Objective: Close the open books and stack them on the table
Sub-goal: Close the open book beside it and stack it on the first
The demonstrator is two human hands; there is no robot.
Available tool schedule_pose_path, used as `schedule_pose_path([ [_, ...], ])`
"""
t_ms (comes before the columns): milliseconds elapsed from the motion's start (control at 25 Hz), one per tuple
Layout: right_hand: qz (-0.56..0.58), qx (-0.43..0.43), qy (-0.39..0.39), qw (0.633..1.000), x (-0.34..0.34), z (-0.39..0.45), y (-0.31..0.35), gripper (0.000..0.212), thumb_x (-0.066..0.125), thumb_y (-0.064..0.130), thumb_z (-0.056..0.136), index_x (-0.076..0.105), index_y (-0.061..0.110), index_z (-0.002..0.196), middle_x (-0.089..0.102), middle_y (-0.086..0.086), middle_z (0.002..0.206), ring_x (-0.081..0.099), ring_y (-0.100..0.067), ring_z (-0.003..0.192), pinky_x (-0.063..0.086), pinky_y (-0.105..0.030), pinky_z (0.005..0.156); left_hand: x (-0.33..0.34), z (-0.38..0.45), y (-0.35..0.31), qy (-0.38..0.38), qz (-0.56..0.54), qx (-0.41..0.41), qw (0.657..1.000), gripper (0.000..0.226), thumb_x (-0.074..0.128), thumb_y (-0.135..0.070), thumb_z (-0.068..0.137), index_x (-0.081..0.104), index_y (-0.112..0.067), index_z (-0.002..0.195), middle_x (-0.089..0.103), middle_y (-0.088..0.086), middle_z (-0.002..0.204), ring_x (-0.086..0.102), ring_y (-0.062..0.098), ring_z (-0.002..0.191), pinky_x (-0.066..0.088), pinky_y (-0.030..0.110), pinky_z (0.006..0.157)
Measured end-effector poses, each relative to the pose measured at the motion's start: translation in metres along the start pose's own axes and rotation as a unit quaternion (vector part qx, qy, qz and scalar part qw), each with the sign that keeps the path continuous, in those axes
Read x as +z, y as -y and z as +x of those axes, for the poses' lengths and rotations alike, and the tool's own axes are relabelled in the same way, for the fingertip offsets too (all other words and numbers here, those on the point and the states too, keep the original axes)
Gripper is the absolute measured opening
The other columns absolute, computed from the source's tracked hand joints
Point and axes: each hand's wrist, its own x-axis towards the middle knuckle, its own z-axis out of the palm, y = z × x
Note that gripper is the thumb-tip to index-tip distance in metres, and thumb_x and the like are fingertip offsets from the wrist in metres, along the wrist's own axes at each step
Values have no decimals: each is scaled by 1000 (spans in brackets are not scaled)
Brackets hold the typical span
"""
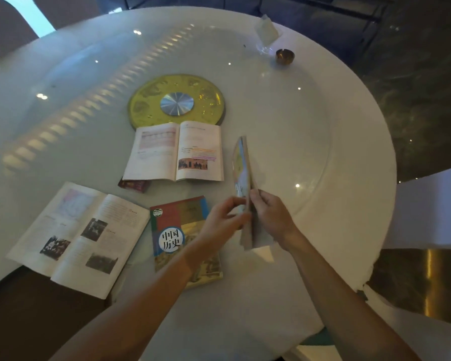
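Restaurant-style dining room: round white table (349, 142), glass turntable (63, 82), ashtray (284, 56).

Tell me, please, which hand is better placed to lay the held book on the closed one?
Left, probably. The left hand already hovers over the closed book while pinching the held book; the right hand grips from the far side.

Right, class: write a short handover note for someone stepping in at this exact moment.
Hands: left hand and right hand together grip the held book, closed and standing on edge above the table.
Done: one closed history book lies flat near the person.
Left: lay the held book on it; close and stack the open book by the yellow disc and the open book at the near left edge.
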Motion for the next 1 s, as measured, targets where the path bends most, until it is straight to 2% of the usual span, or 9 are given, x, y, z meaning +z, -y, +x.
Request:
schedule_pose_path([
  [80, 37, 18, 39, 998, 18, -2, 4, 47, 52, 53, 99, 73, 12, 111, 78, -10, 107, 77, -26, 99, 62, -50, 89, -3, -5, 4, 29, 9, 12, 999, 31, 60, -10, 92, 69, -13, 122, 69, 6, 118, 69, 17, 106, 58, 33, 92],
  [160, 69, 27, 48, 996, 27, 1, 1, 35, 56, 38, 100, 73, 11, 114, 78, -12, 110, 77, -30, 100, 62, -56, 89, -16, -14, 7, 22, 7, 5, 1000, 40, 52, 0, 92, 69, -7, 127, 63, 3, 134, 62, 17, 118, 56, 34, 98],
  [240, 81, 33, 42, 995, 34, 3, -1, 27, 53, 24, 103, 72, 9, 115, 78, -17, 111, 77, -36, 100, 61, -62, 86, -31, -24, 8, -42, 26, -5, 999, 42, 50, 6, 94, 68, -7, 130, 61, 0, 136, 61, 17, 124, 57, 37, 99],
  [360, 118, 54, 54, 990, 48, 1, 0, 23, 52, 15, 105, 71, 7, 116, 78, -21, 111, 76, -41, 100, 61, -62, 86, -60, -39, 29, -210, 56, -44, 975, 39, 57, -8, 98, 59, -9, 137, 64, -3, 123, 63, 19, 118, 55, 26, 88],
  [480, 197, 99, 76, 972, 59, -3, -2, 24, 52, 11, 105, 70, 7, 120, 78, -23, 112, 76, -42, 96, 64, -54, 77, -94, -52, 63, -242, -93, -213, 942, 48, 60, -29, 99, 53, -4, 140, 65, 12, 131, 66, 23, 109, 57, 38, 90],
  [560, 212, 124, 96, 965, 70, -5, -9, 25, 50, 11, 105, 71, 9, 120, 79, -20, 109, 77, -39, 93, 65, -48, 72, -108, -67, 73, -196, -218, -233, 927, 33, 56, -22, 102, 64, -1, 126, 73, 16, 113, 74, 21, 88, 61, 33, 68],
  [800, 55, 156, 53, 985, 105, 7, -50, 23, 55, 15, 105, 76, 10, 110, 79, -18, 108, 77, -37, 95, 62, -56, 85, -128, -78, 111, -316, -188, -242, 898, 25, 69, -10, 94, 67, -4, 118, 73, 15, 107, 73, 23, 84, 58, 28, 55],
  [880, -14, 159, 46, 986, 112, 11, -62, 19, 57, 10, 101, 75, 6, 102, 79, -20, 105, 77, -34, 90, 64, -51, 81, -131, -76, 123, -333, -151, -247, 897, 24, 68, -9, 94, 67, -4, 117, 71, 11, 101, 71, 19, 81, 56, 25, 54],
  [1000, -53, 179, 48, 981, 122, 11, -73, 17, 55, 2, 97, 71, 8, 94, 77, -18, 99, 73, -24, 74, 61, -36, 63, -131, -75, 135, -350, -101, -243, 899, 26, 68, -10, 94, 70, -8, 120, 73, 9, 102, 71, 20, 89, 59, 30, 69],
])
